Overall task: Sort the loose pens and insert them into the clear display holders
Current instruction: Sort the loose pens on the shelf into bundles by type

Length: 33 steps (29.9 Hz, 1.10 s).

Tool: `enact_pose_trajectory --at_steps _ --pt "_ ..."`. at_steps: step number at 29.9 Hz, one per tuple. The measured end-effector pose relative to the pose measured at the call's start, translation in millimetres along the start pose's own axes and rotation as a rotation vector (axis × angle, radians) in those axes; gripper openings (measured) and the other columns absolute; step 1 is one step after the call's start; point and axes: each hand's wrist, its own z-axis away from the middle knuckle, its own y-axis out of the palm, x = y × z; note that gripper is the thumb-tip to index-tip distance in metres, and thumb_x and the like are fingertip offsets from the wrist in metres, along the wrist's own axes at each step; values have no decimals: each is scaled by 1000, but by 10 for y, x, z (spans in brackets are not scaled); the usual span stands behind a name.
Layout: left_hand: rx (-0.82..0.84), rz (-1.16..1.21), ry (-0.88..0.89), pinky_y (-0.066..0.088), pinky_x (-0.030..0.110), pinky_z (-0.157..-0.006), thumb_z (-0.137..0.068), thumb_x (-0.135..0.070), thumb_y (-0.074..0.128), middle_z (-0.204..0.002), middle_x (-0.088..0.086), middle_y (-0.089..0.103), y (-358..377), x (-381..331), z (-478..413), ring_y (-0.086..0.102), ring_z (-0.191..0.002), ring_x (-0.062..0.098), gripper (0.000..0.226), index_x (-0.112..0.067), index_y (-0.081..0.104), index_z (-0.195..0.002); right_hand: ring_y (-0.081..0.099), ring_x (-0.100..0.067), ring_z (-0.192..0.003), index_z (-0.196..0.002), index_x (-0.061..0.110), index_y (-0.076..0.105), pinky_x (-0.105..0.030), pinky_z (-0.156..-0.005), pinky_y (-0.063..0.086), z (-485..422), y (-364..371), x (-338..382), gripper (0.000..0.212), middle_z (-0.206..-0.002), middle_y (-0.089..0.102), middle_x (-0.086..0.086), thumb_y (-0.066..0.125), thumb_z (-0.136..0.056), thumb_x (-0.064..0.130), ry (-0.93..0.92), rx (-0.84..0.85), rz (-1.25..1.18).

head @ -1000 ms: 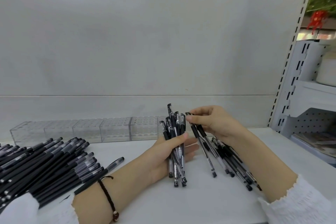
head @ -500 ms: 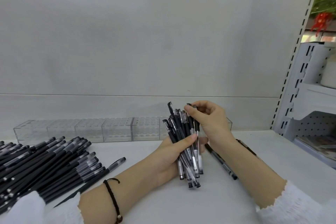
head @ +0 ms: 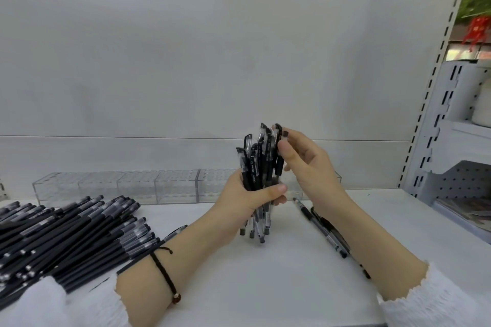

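Note:
My left hand (head: 252,200) grips a bundle of black-capped clear pens (head: 259,164), held nearly upright with the tips just above the white shelf. My right hand (head: 305,164) pinches the cap end of one pen at the right side of that bundle. A row of clear display holders (head: 127,187) stands along the back of the shelf, partly hidden behind my hands. A big heap of black pens (head: 66,231) lies at the left. A few loose pens (head: 322,229) lie under my right forearm.
The white shelf surface (head: 265,281) stretches in front of me, with a white back panel (head: 212,61) behind. At the right stands a perforated upright and a neighbouring shelf unit (head: 457,167) holding some items.
My left hand has tilted the bundle from leaning to nearly upright and raised it. My right hand brought one pen from the right pile into the bundle and now holds its top.

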Motion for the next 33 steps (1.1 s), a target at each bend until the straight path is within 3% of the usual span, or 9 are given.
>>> enact_pose_trajectory --at_steps 2,4,7,13,16,19,25,29,33 --pt "-12 -55 33 56 23 -66 -79 -6 77 -75 -1 72 -1 8 0 70 -68 17 20 -7 65 -94 63 -15 -102 -118 32 66 -26 -81 52 17 0 47 38 -109 70 5 58 -86 49 -33 42 26" --pt "-12 -67 15 55 25 -63 -79 -7 78 -74 -1 71 8 35 16 67 -63 18 31 -2 59 -103 63 -24 -106 -120 26 67 -45 -92 51 42 -1 68 37 -110 70 0 56 -89 42 -31 82 89" --pt "22 -23 -73 52 28 -56 -71 -19 81 -73 2 70 27 72 41 63 -55 21 50 -8 51 -109 66 -36 -92 -113 22 71 -59 -78 52 73 1 68 28 -104 71 -10 57 -92 36 11 158 92" --pt "35 -7 -42 58 34 -63 -82 -6 74 -73 6 71 -21 73 15 68 -58 24 30 -8 57 -106 65 -21 -101 -120 33 61 -52 -92 49 70 -8 65 31 -108 69 4 64 -91 23 -42 136 105" --pt "-3 -35 25 55 32 -57 -81 -5 76 -78 3 70 -20 83 -12 67 -57 26 42 -8 53 -116 60 -14 -113 -135 53 41 -32 -91 53 83 -14 63 46 -118 64 10 56 -95 36 -81 208 79" --pt "-50 -61 30 54 28 -57 -76 -6 80 -81 10 69 17 162 -20 67 -58 26 47 -13 54 -114 55 0 -118 -139 54 37 -12 -91 45 100 -2 71 46 -132 55 23 46 -95 50 -84 288 85" --pt "40 -32 -16 59 39 -68 -71 -6 81 -91 12 68 -23 264 7 66 -68 23 51 -22 56 -112 65 -12 -102 -133 52 46 -32 -91 55 98 26 11 41 -123 61 21 53 -94 44 -62 318 96" --pt "65 21 -55 56 32 -64 -73 -14 81 -79 8 69 -55 249 12 67 -63 26 49 -15 54 -114 65 -12 -101 -136 41 49 -20 -86 51 87 -13 12 43 -115 66 11 53 -93 40 -50 287 68" --pt "64 50 -59 55 33 -63 -77 -9 79 -77 7 70 -65 249 12 66 -62 26 41 -11 55 -109 61 -10 -109 -131 36 56 -31 -87 53 52 -55 10 36 -116 66 13 56 -96 26 -79 197 133"
